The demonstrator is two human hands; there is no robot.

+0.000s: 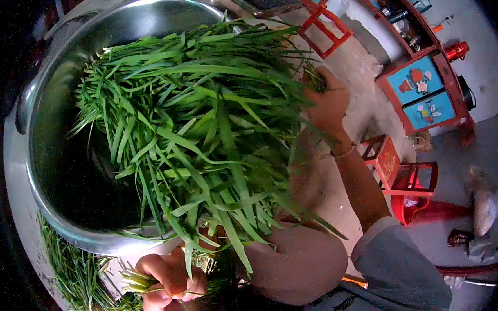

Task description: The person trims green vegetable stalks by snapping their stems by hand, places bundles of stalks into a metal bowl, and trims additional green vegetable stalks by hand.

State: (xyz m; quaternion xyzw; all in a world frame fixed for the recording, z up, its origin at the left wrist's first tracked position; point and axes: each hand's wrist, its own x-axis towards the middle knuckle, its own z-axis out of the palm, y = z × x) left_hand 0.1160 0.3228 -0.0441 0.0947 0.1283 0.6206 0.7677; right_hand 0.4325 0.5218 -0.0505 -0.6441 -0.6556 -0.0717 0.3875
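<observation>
Pot (pixel 162 11), 10 o'clock: greens (pixel 196 124) heaped past its rim | my left hand (pixel 170 280), 7 o'clock: gripping stems (pixel 135 281) | my right hand (pixel 330 101), 2 o'clock: closed round greens

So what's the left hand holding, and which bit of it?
A little bunch of green stalks, held near their pale ends, which poke out past the fingers of the left hand.
</observation>
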